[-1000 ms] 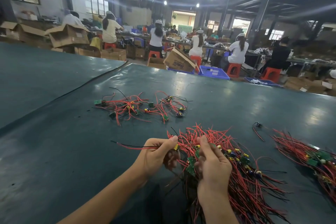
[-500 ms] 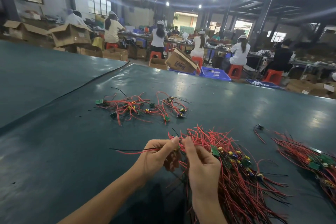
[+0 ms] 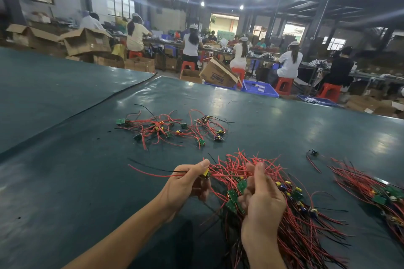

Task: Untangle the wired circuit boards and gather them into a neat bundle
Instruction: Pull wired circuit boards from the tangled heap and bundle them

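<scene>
Lying on green table just ahead of person, main bundle runs long axis from far wire tips toward near right, green boards banded across middle. Single board at bundle's left edge; its leads, red and black, point left. Left hand: thumb and forefinger pinching that board. Right hand: back to camera, thumb up, fingers curled into bundle's boards and wires. Wires mostly red; boards carry yellow, blue parts. Loose tangle farther off; second bundle well right.
</scene>
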Motion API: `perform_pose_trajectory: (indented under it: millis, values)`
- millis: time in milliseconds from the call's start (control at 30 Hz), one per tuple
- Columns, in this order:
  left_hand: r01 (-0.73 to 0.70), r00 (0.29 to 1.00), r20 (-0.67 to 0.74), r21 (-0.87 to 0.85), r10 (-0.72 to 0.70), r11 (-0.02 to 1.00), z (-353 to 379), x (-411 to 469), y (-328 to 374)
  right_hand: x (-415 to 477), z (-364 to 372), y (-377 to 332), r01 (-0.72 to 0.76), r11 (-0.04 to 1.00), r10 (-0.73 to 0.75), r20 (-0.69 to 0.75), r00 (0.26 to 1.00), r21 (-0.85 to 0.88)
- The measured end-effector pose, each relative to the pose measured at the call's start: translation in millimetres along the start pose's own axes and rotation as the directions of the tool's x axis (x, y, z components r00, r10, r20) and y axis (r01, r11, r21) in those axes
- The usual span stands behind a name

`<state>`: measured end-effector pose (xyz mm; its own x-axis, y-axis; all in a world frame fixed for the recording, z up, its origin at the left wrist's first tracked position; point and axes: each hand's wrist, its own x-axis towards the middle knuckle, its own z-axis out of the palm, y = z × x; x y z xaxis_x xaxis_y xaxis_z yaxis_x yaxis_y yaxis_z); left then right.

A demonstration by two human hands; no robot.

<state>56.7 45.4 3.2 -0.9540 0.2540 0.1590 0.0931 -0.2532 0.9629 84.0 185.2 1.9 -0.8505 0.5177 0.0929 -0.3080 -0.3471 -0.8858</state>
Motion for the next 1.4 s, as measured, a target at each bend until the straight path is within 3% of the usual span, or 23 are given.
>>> perform_pose_trajectory:
  millis: [100,200,333,400,467,533,633,733,833,933,1000,1200,1300,1400]
  values:
    - [0.026,0.998,0.062,-0.005,-0.026,1.0,0.6,0.6,-4.8,-8.0,5.7,12.0,0.092,0.98,-0.054,0.208,0.977,-0.178]
    - [0.038,0.994,0.104,0.03,-0.041,0.999,5.2,-1.3,-8.4,-16.6,12.6,22.3,0.114,0.949,0.016,0.406,0.914,-0.293]
    - [0.081,0.995,0.057,0.07,-0.085,0.994,3.7,0.3,-13.2,-15.9,12.6,23.8,0.028,0.938,0.077,0.284,0.956,-0.346]
    - [0.077,0.992,0.093,0.091,-0.086,0.993,-0.5,1.7,-12.0,-11.1,11.3,21.8,-0.149,0.954,0.189,0.136,0.973,-0.261]
    - [0.056,0.994,0.087,0.094,-0.065,0.994,-6.7,4.8,-10.0,-6.6,8.2,16.4,-0.346,0.932,0.349,0.017,0.937,-0.106]
    - [0.04,0.999,-0.02,0.101,-0.038,0.994,-13.7,13.4,-9.3,-5.2,7.7,8.2,-0.471,0.878,0.471,0.022,0.882,0.085]
    - [0.034,0.973,-0.23,0.269,0.03,0.963,-23.6,38.2,-15.8,-5.4,7.5,4.9,-0.503,0.827,0.5,0.079,0.862,0.249]
    - [0.078,0.945,-0.308,0.544,0.113,0.836,-35.7,63.7,-29.0,-6.8,8.2,5.6,-0.443,0.861,0.43,0.107,0.897,0.25]
    - [0.114,0.966,-0.234,0.771,0.112,0.627,-46.6,85.5,-44.2,-6.5,9.8,7.1,-0.382,0.898,0.367,0.106,0.924,0.22]
    - [0.159,0.975,-0.205,0.915,0.086,0.37,-49.3,102.8,-53.5,-6.8,11.0,8.1,-0.369,0.908,0.358,0.092,0.929,0.197]
    - [0.163,0.979,-0.188,0.952,0.075,0.26,-47.9,112.6,-57.4,-6.4,11.4,7.1,-0.367,0.912,0.357,0.085,0.93,0.183]
    - [0.208,0.978,-0.206,0.951,-0.032,0.229,-41.1,137.2,-61.7,-7.5,8.8,2.5,-0.349,0.93,0.337,0.114,0.935,0.114]
    - [0.21,0.978,-0.208,0.967,-0.031,0.143,-42.1,143.9,-62.5,-7.4,10.0,0.6,-0.387,0.917,0.374,0.132,0.918,0.094]
    - [0.214,0.976,-0.216,0.97,0.002,0.12,-40.8,149.0,-61.7,-5.6,10.6,3.1,-0.398,0.914,0.386,0.13,0.913,0.08]
